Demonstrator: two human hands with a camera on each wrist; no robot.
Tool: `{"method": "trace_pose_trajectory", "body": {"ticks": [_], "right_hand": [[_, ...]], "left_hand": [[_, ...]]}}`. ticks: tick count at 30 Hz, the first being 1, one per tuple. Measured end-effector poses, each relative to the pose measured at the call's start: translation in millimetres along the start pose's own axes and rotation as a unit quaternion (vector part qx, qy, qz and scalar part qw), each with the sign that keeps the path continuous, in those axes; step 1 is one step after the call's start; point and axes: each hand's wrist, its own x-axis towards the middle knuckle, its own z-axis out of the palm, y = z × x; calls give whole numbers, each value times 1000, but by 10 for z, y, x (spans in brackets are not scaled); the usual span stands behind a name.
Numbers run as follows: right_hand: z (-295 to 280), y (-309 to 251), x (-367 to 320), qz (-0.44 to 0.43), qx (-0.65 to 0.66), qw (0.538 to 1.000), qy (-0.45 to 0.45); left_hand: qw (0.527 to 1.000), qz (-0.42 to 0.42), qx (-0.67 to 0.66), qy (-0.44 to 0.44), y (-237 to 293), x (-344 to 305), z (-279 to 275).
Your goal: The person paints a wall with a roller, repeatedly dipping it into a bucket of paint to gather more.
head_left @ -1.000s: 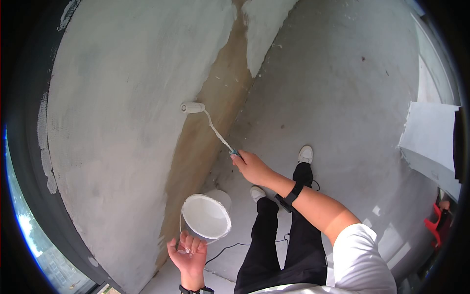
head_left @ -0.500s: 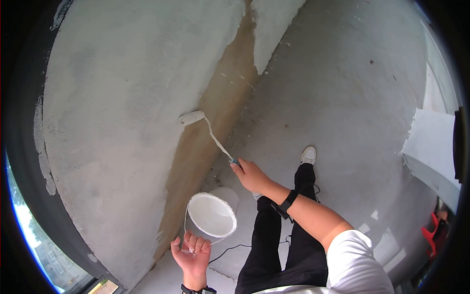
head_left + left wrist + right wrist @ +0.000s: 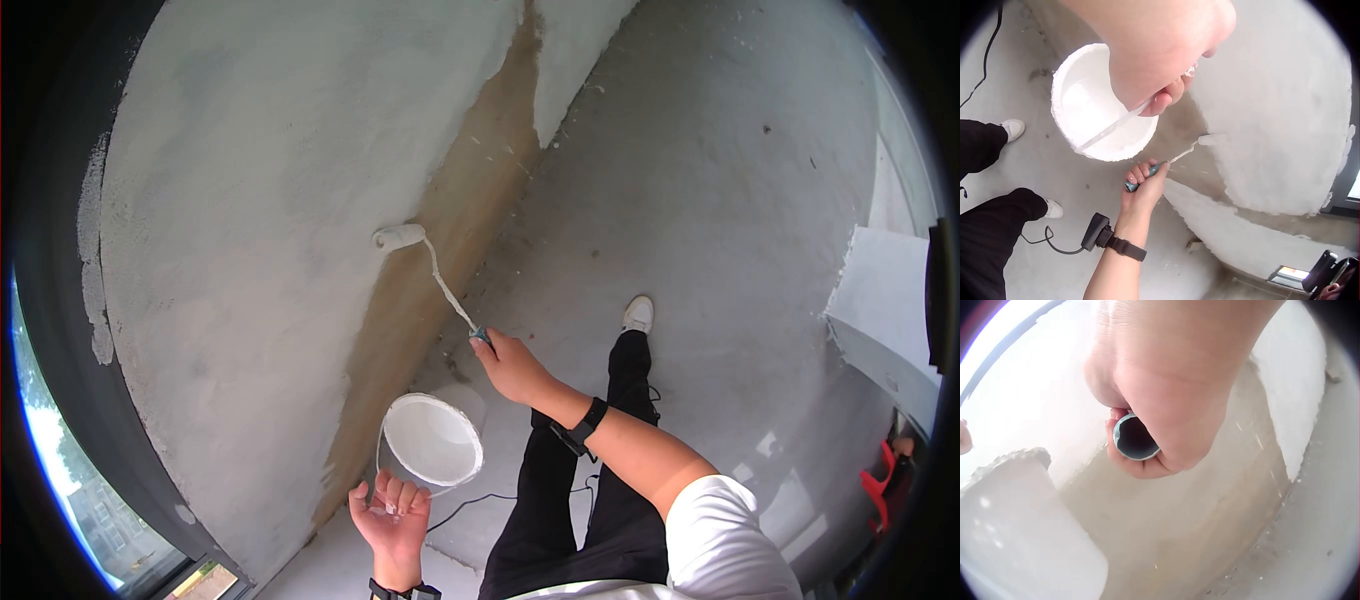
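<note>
A paint roller [image 3: 399,237] coated in white lies against the wall, at the border between white paint and a bare brown strip. My right hand [image 3: 515,367] grips its blue-green handle [image 3: 1157,169], fingers wrapped around it; the handle's hollow end [image 3: 1137,437] shows in the right wrist view. My left hand [image 3: 392,515], palm up with curled fingers, holds the thin bail [image 3: 1113,128] of a white bucket [image 3: 433,438]. The bucket hangs tilted beside the wall, its rim crusted with paint. White smears mark the left fingers.
The brown unpainted strip [image 3: 480,170] runs along the wall's base beside the grey floor [image 3: 690,190]. A dark cable [image 3: 470,505] trails near the legs. A white block-like structure [image 3: 885,290] and a red object [image 3: 880,485] stand at right; a dark window frame [image 3: 140,430] borders the wall at left.
The roller has moved a little down the wall toward me, with my right hand following. My left hand keeps hold of the bucket's bail. The head view has shifted slightly.
</note>
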Motion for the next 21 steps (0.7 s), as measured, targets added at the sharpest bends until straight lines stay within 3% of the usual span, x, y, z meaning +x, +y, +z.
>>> {"method": "trace_pose_trajectory", "body": {"ticks": [3,6,8,12,14,15,18,21], "right_hand": [[-50,74,-22,3,-13,999,-34],[-246,-124,215,-19,50,998,31],[-392,-399,339,123,293,948,-19],[-29,-226,262,159,247,956,8],[412,120,-15,53,145,988,12],[547,209,-173,52,145,988,11],[544,352,-433,33,60,997,-34],[172,354,-475,64,148,982,-98]], "left_hand": [[1000,-2,0,-7,22,-12,-59],[1000,-2,1,-7,44,-32,-123],[1000,2,4,-7,79,-55,-178],[1000,-3,-6,-19,142,-59,-250],[1000,-1,-9,-21,181,-80,-310],[1000,0,-7,-23,205,-101,-335],[1000,-1,-11,-27,164,-147,-352],[999,-10,-11,-50,141,-209,-336]]}}
